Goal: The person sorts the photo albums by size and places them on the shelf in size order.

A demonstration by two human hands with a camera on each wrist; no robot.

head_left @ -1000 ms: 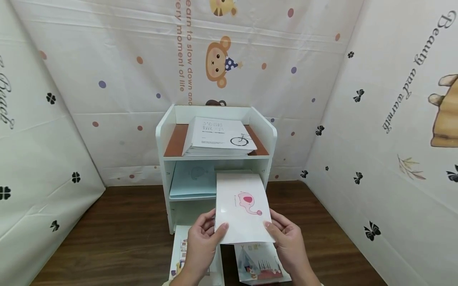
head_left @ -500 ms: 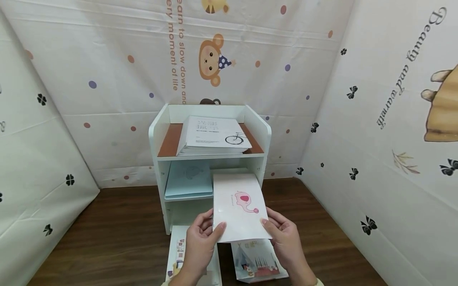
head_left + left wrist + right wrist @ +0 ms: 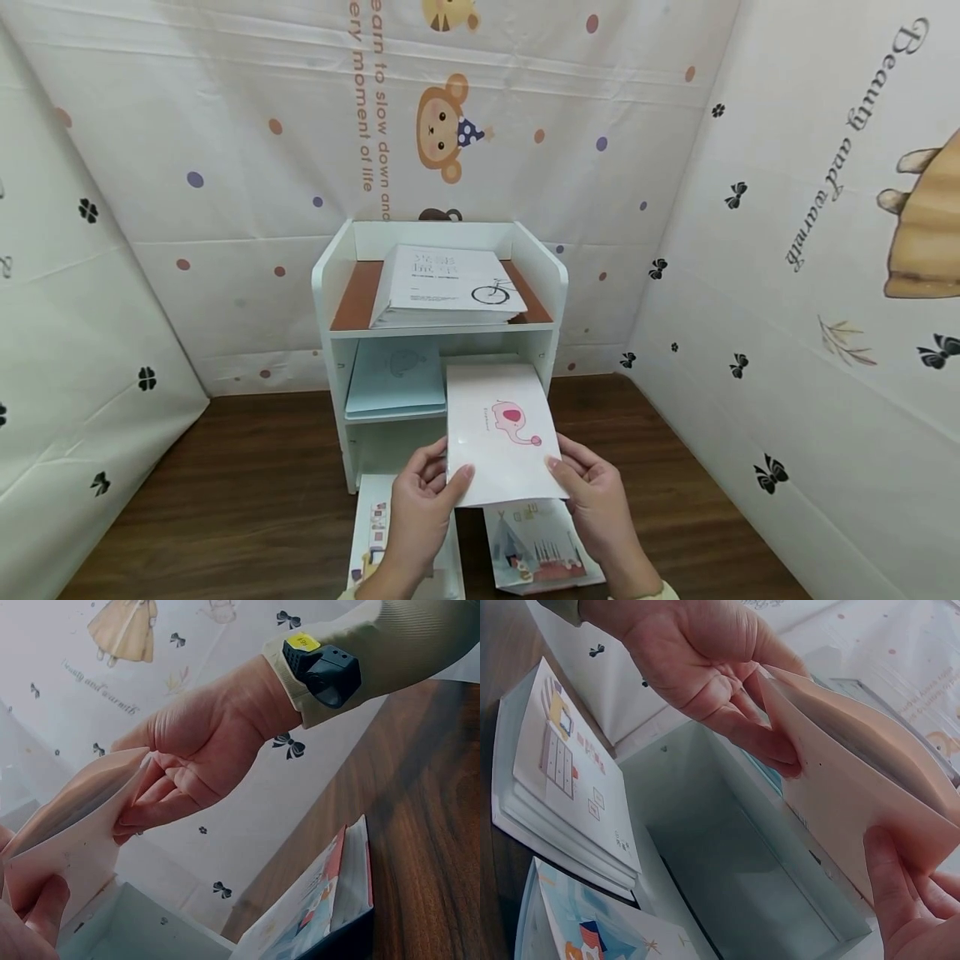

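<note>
A white booklet with a pink elephant was held by its side edges, the left edge pinched by the left hand, the right by the right hand — thumbs laid on the cover, fingers bent beneath. Below the grip, a tent-picture book was seen rightward, and a white drawing-covered book was partly hidden leftward. Beyond the grip, the booklet's far end was held at the middle shelf of a white rack — contact could not be told — beside pale blue books. Higher and farther, bicycle-topped white books were stacked before a patterned cloth.
</note>
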